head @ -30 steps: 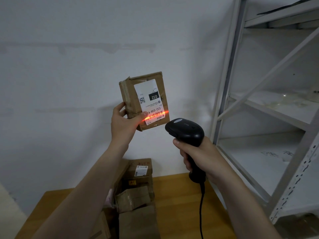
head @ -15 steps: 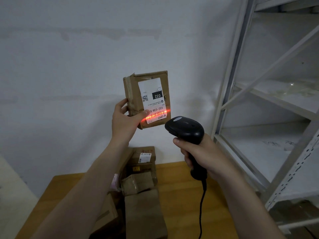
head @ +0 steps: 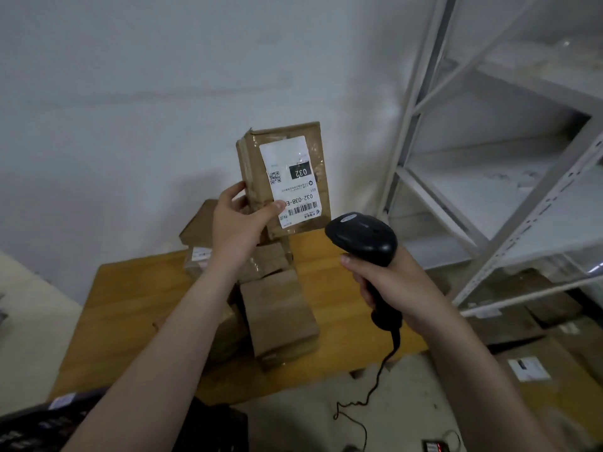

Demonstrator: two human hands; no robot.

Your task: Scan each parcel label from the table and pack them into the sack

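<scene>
two grips: left (head: 238,223) round parcel (head: 285,177), right (head: 388,285) round scanner (head: 362,238)

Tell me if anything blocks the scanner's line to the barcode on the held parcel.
Nothing visible stands between the scanner in the right hand and the barcode on the parcel. The left hand rests its thumb on the label beside the bars, not across them.

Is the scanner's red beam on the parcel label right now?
No, the label on the parcel held in the left hand shows no red line; the scanner in the right hand sits below it.
</scene>
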